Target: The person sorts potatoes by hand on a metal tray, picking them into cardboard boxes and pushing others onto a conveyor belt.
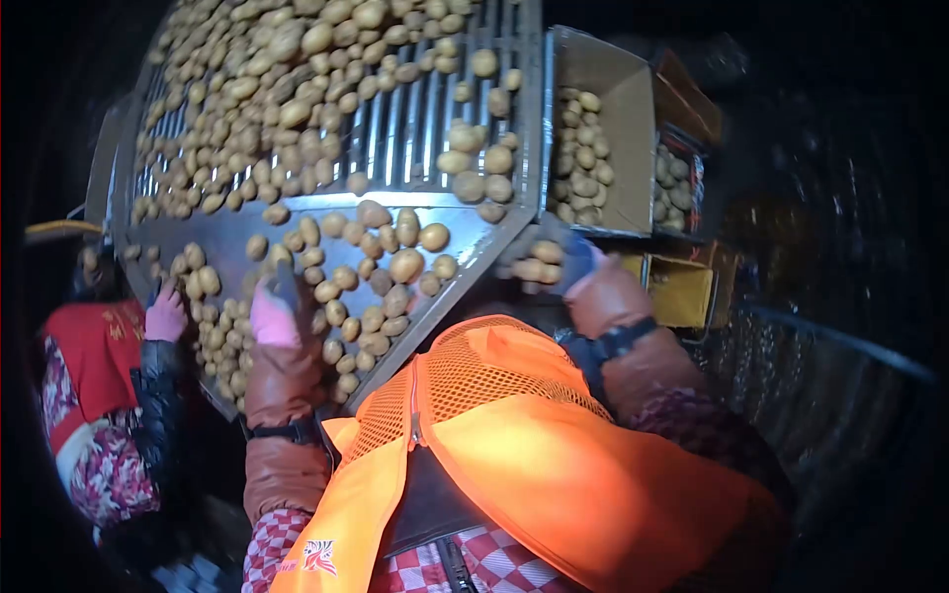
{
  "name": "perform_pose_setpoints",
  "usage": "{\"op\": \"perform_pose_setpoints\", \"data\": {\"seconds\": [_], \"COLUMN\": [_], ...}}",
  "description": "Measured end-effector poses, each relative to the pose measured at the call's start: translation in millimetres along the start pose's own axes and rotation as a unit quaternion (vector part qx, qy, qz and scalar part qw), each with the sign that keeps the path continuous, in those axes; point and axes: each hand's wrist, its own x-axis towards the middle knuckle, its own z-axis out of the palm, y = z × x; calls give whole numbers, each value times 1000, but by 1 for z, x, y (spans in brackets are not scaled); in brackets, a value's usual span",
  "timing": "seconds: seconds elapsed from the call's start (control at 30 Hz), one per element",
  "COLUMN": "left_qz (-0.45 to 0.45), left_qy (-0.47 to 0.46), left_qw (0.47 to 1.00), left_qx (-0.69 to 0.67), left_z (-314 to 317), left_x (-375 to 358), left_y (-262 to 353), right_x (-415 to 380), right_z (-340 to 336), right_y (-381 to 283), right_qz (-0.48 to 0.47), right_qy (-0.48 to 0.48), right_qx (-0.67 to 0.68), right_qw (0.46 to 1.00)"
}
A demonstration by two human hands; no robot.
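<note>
My left hand (pixel 278 304), in a pink glove with dark fingers, reaches in among the loose potatoes (pixel 373 318) on the metal tray (pixel 465 225). Its fingers point away from me and look stretched out, touching or just over potatoes. On the other side, beyond the tray's right edge, my right hand (pixel 581 259) wears a similar glove and is blurred by motion. Several potatoes (pixel 542 261) lie in its grip, near the open cardboard box (pixel 625 148). The fingers of this hand are partly hidden by the potatoes and the blur.
Many potatoes (pixel 257 89) cover a slatted metal grate (pixel 395 128) sloping to the tray. Potatoes fill part of the cardboard box; another container (pixel 674 188) stands beside it, with a yellow bin (pixel 680 292) nearer. At left, a co-worker's pink-gloved hand (pixel 166 313) is at the tray.
</note>
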Motion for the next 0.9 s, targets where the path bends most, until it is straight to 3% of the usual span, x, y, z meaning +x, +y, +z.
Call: {"op": "perform_pose_setpoints", "data": {"seconds": [0.07, 0.13, 0.17, 0.2, 0.23, 0.27, 0.3, 0.37, 0.4, 0.43, 0.47, 0.5, 0.53, 0.57, 0.6, 0.63, 0.67, 0.7, 0.73, 0.77, 0.83, 0.9], "left_qz": [12, -4, -20, -36, -11, -47, -89, -139, 9, 149, 362, 318, 271, 135, 230, 191, 151, 209, 265, 319, 320, 189], "left_qy": [16, -28, -48, -68, -88, -153, -214, -286, -272, -218, -162, -146, -119, -70, -37, -30, -31, -21, -17, -17, 49, 69], "left_qw": [1000, 999, 998, 996, 996, 986, 966, 941, 962, 958, 881, 901, 922, 949, 919, 921, 922, 893, 858, 816, 744, 801], "left_qx": [0, 35, 37, 39, 9, -54, -111, -113, -4, 115, 260, 256, 251, 277, 318, 339, 356, 398, 441, 481, 584, 563], "left_z": [-15, -4, 11, 25, 40, 51, 66, 120, 143, 166, 177, 174, 160, 139, 108, 82, 63, 50, 38, 27, -5, -40], "left_x": [22, 6, -7, -21, -25, -32, -45, -54, -52, -49, -63, -67, -66, -64, -50, -51, -56, -57, -57, -56, -45, -45], "left_y": [-37, -24, -11, 3, 2, 5, 18, 27, 17, 7, 14, 26, 37, 40, 17, 5, -9, -25, -42, -58, -89, -98], "right_x": [-79, -153, -174, -177, -171, -163, -132, -85, -56, -18, -2, 14, 17, 17, 17, 17, 18, 19, 19, 32, 39, 52], "right_z": [-54, -109, -125, -84, -76, -70, -79, 10, 32, 42, 42, 43, 40, 31, 21, 15, 10, 5, 2, -61, -5, 63], "right_y": [-19, -29, -26, -28, -23, -21, -26, -8, 5, 27, 29, 33, 19, 12, 4, -16, -37, -58, -74, -109, -108, -84], "right_qz": [-30, -38, -62, -15, -69, -127, -302, -229, -191, -249, -204, -154, 14, -121, -248, -240, -244, -261, -356, -288, -242, -115], "right_qy": [65, 186, 442, 570, 568, 563, 386, 216, 133, 54, 2, -45, -54, -70, 10, 9, -24, -32, 63, 32, 77, 75], "right_qx": [-26, -80, -227, -486, -493, -501, -134, -126, -104, -257, -233, -211, -13, -369, -666, -466, -106, 145, 145, 144, -20, -215], "right_qw": [997, 978, 866, 663, 655, 645, 861, 941, 967, 932, 951, 964, 998, 919, 703, 851, 964, 954, 921, 946, 967, 967]}}
